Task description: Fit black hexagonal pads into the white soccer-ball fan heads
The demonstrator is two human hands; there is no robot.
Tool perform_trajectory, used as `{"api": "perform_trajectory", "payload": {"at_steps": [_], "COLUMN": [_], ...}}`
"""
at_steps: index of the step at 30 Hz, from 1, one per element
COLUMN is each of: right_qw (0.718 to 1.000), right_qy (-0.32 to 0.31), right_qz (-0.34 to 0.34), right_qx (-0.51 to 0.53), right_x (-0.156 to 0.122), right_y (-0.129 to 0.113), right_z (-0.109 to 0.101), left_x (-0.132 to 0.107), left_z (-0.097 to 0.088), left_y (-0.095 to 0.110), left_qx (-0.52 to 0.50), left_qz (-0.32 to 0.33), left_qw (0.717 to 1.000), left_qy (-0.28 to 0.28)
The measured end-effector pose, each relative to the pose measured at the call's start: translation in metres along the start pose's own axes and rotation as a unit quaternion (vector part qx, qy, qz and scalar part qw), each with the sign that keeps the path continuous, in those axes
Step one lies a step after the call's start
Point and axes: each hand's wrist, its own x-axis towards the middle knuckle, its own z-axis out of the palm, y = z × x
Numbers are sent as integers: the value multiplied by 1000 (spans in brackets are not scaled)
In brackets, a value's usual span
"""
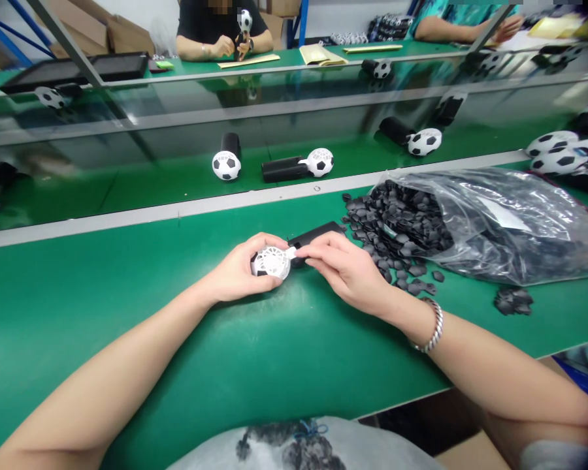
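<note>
A handheld fan [270, 262] with a soccer-ball head, white grille up, lies on the green bench in front of me. My left hand [245, 267] is closed round the ball head, thumb on the near side and fingers on the far side. The fan's black handle [318, 234] points away to the right, partly behind my right hand [345, 264]. That hand's fingertips are pinched together at the white neck of the fan; whatever is between them is hidden. Right of it lie loose small black pieces [402, 219], spilling from a clear plastic bag [509, 222].
A conveyor belt [166, 183] runs across beyond the bench, carrying several soccer-ball fans [321, 162]. More ball fans [556, 153] are piled at the far right. A small heap of black pieces [513, 301] sits near the bag. Two people work across the belt, one holding a fan [245, 23].
</note>
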Motion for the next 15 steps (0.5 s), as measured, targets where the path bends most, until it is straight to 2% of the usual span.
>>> {"api": "perform_trajectory", "payload": {"at_steps": [5,8,11,15], "right_qw": [999,998,992,974], "right_qy": [-21,-28,-57,-80], "right_qz": [47,53,92,151], "right_qx": [2,14,63,146], "right_x": [0,-1,-2,-3], "right_y": [0,-1,-3,-5], "right_z": [2,3,6,13], "left_x": [-1,-3,-4,-4], "left_z": [2,7,10,10], "left_y": [5,10,14,15], "left_qx": [22,59,81,71], "left_qz": [-6,-31,-52,-56], "left_qw": [1000,997,994,995], "left_qy": [6,36,53,38]}}
